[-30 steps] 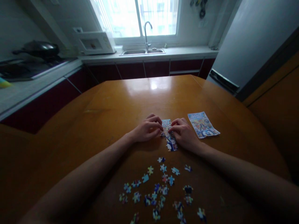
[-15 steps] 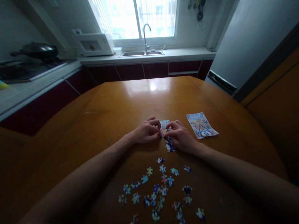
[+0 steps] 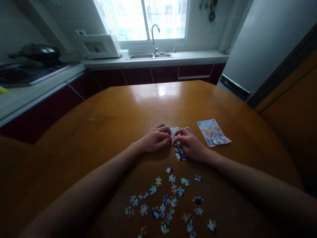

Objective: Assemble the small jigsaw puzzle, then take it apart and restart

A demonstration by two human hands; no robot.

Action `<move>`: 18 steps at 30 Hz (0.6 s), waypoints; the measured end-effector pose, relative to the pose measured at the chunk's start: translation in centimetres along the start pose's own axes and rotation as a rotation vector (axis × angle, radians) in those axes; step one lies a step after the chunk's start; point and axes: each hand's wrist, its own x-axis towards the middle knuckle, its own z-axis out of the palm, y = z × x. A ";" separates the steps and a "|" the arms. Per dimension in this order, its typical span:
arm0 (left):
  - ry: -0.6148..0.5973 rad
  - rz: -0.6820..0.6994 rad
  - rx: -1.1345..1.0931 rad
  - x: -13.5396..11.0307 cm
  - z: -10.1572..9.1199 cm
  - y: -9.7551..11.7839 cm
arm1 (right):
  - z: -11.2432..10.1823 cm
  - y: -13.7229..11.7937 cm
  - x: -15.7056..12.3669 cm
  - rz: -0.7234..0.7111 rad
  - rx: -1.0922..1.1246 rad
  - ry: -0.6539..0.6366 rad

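A partly joined jigsaw puzzle (image 3: 180, 155) lies on the wooden table, largely covered by my hands. At its left edge is my left hand (image 3: 158, 138), fingers curled and thumb tip against the puzzle. My right hand (image 3: 189, 143) bends over the right side, with its fingertips pressed on the joined pieces. Whether a single loose piece sits under either set of fingertips is hidden. Several loose jigsaw pieces (image 3: 153, 189) are scattered on the near part of the table, below my hands. A printed picture sheet (image 3: 213, 132) lies to the right of my right hand.
The brown wooden table (image 3: 128, 109) spreads out around my hands. Beyond it stand a counter with a sink (image 3: 141, 57) and tap, and a white microwave (image 3: 99, 47). A dark pan (image 3: 41, 53) rests on the stove at left; a fridge (image 3: 267, 39) is at right.
My right fingertips have shifted very slightly over the puzzle, and the left thumb has edged a little to the right. The loose pieces and the picture sheet stay in place.
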 end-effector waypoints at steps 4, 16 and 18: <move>0.062 -0.031 -0.063 0.0 -0.3 -0.1 | -0.2 0.3 0.1 0.085 0.046 0.166; -0.014 0.008 -0.034 -0.2 -0.1 -0.1 | 0.0 0.3 -0.1 -0.008 -0.058 -0.014; -0.010 0.014 -0.035 -0.2 -0.1 -0.1 | 0.0 0.3 -0.1 -0.005 -0.066 -0.022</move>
